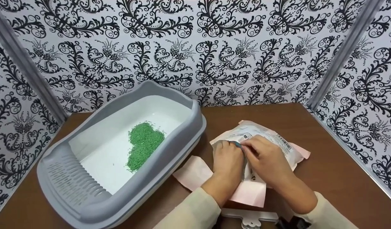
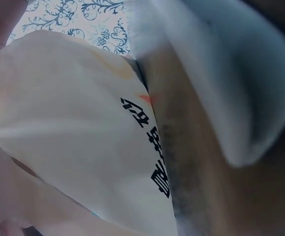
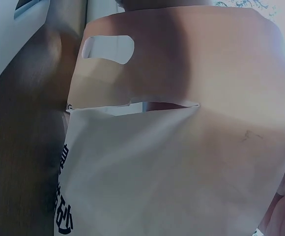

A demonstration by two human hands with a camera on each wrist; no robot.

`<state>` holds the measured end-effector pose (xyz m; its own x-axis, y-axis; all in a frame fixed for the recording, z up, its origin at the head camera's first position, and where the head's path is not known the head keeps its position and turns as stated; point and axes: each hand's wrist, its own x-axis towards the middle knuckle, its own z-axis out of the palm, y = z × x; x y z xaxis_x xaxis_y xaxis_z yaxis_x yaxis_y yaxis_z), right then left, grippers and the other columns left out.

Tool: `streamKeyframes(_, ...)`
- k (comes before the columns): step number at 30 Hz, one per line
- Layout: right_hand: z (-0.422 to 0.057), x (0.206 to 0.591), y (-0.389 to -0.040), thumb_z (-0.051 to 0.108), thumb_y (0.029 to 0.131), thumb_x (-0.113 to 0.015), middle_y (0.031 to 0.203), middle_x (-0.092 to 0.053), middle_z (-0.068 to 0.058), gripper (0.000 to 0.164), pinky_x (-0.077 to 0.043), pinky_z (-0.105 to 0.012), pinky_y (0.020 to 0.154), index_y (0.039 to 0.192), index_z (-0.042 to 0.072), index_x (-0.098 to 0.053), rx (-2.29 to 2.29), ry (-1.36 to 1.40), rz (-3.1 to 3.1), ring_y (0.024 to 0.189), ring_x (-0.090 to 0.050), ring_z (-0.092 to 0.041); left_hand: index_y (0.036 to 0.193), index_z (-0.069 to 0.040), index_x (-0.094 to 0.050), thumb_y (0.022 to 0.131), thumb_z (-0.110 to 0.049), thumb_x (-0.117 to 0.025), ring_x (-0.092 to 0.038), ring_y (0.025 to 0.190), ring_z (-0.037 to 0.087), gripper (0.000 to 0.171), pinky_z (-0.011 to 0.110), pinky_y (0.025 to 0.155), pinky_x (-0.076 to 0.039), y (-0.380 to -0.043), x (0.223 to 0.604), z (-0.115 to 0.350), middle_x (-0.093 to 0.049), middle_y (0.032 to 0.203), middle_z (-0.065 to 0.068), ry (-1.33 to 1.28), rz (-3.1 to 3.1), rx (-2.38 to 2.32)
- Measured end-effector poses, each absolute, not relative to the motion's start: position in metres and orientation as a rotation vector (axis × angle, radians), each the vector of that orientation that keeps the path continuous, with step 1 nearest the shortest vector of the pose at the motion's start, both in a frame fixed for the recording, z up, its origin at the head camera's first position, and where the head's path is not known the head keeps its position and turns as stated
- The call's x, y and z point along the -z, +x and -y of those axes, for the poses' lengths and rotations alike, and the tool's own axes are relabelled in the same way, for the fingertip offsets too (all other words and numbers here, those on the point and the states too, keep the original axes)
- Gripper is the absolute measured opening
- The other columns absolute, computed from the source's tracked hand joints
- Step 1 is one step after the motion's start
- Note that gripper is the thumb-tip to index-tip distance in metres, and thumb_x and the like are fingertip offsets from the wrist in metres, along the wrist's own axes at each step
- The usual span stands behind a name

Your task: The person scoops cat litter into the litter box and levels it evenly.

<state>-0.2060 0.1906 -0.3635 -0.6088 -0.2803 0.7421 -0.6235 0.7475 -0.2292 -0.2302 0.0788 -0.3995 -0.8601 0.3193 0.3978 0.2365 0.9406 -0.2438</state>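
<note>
A pale pink and white printed bag (image 1: 240, 132) lies on the table to the right of the litter box. My left hand (image 1: 227, 159) grips the bag's near end with its fingers curled over the edge. Right beside it, my right hand (image 1: 268, 156) pinches the same edge, where a small blue bit (image 1: 238, 144) shows between the hands. In the right wrist view, a slit runs part way across the bag (image 3: 132, 162), below a cut-out handle hole. Black characters run along the bag's side (image 2: 83, 113) in the left wrist view. My fingertips are partly hidden.
A grey-rimmed litter box (image 1: 170, 156) with a white inside stands on the left, holding a heap of green pellets (image 1: 143, 144). A white clip (image 1: 249, 216) lies at the table's near edge, beside a dark object (image 1: 292, 222). Patterned walls enclose the brown table (image 1: 335, 178).
</note>
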Motion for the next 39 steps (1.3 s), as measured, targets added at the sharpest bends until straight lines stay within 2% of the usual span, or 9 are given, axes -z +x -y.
streamKeyframes(7, -0.188, 0.365, -0.206, 0.004, 0.079, -0.075, 0.089, -0.068, 0.006, 0.015, -0.048, -0.018, 0.079, 0.092, 0.011, -0.072, -0.616, 0.661, 2.255, 0.087, -0.064, -0.007, 0.097, -0.024, -0.069, 0.091, -0.026, -0.050, -0.052, 0.082, 0.018, 0.020, 0.032, 0.072, -0.040, -0.236, 0.404, -0.074, -0.063, 0.089, -0.007, -0.388, 2.625, -0.242)
streamKeyframes(12, -0.188, 0.364, -0.206, 0.003, 0.079, -0.074, 0.090, -0.068, 0.006, 0.016, -0.046, -0.014, 0.081, 0.093, 0.011, -0.073, -0.627, 0.665, 2.262, 0.088, -0.064, -0.007, 0.100, -0.022, -0.068, 0.091, -0.025, -0.048, -0.053, 0.084, 0.018, 0.022, 0.033, 0.074, -0.040, -0.239, 0.406, -0.072, -0.064, 0.090, -0.007, -0.373, 2.615, -0.199)
streamKeyframes(17, -0.188, 0.364, -0.206, 0.003, 0.080, -0.074, 0.090, -0.068, 0.006, 0.016, -0.045, -0.012, 0.079, 0.093, 0.011, -0.073, -0.641, 0.678, 2.262, 0.087, -0.063, -0.005, 0.097, -0.022, -0.070, 0.090, -0.024, -0.050, -0.053, 0.081, 0.017, 0.022, 0.032, 0.073, -0.042, -0.241, 0.409, -0.071, -0.064, 0.088, -0.006, -0.350, 2.585, -0.152)
streamKeyframes(25, -0.188, 0.365, -0.205, 0.004, 0.080, -0.074, 0.088, -0.068, 0.007, 0.015, -0.045, -0.009, 0.076, 0.092, 0.012, -0.073, -0.646, 0.688, 2.263, 0.083, -0.063, -0.003, 0.090, -0.018, -0.074, 0.085, -0.018, -0.060, -0.057, 0.083, 0.016, 0.015, 0.030, 0.076, -0.048, -0.244, 0.415, -0.061, -0.068, 0.085, -0.002, -0.372, 2.578, 0.014)
streamKeyframes(30, -0.190, 0.365, -0.205, 0.004, 0.080, -0.074, 0.088, -0.068, 0.008, 0.016, -0.046, -0.010, 0.076, 0.092, 0.013, -0.073, -0.645, 0.692, 2.260, 0.083, -0.063, -0.003, 0.090, -0.017, -0.075, 0.083, -0.014, -0.065, -0.060, 0.086, 0.017, 0.013, 0.031, 0.074, -0.051, -0.246, 0.418, -0.051, -0.068, 0.087, -0.001, -0.381, 2.621, 0.143)
streamKeyframes(39, -0.191, 0.364, -0.206, 0.002, 0.080, -0.073, 0.087, -0.067, 0.009, 0.016, -0.046, -0.011, 0.075, 0.091, 0.013, -0.073, -0.642, 0.710, 2.244, 0.082, -0.062, -0.002, 0.091, -0.015, -0.075, 0.085, -0.009, -0.063, -0.063, 0.088, 0.018, 0.015, 0.034, 0.074, -0.053, -0.246, 0.417, -0.046, -0.068, 0.090, 0.001, -0.393, 2.677, 0.234)
